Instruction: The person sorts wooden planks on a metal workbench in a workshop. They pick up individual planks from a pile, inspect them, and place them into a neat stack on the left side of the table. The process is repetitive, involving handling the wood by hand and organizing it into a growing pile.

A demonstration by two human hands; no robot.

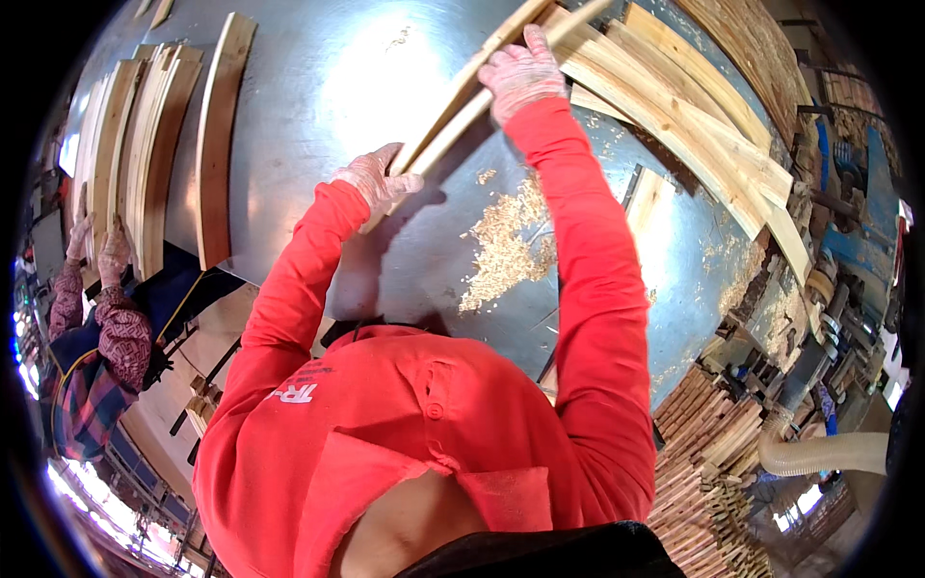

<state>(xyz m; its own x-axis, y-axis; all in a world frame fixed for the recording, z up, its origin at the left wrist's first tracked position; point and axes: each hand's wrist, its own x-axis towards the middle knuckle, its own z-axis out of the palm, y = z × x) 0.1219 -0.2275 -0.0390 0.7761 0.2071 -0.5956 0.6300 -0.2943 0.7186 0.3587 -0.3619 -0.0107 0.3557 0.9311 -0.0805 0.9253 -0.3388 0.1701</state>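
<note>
Head view: wood chips (506, 250) lie on the metal desk (279, 183) in front of the person. At left, a co-worker's hands (114, 252) touch the near ends of a row of planks (162, 144); a single plank (220, 135) stands apart, right of the row. Left hand (371, 178): grip grasping the boards (445, 141) close to their near end. The boards slant from near left to far right. Right hand (525, 75): grip grasping them farther along. At far right, overlapping slats (665, 108) form a pile.
</note>
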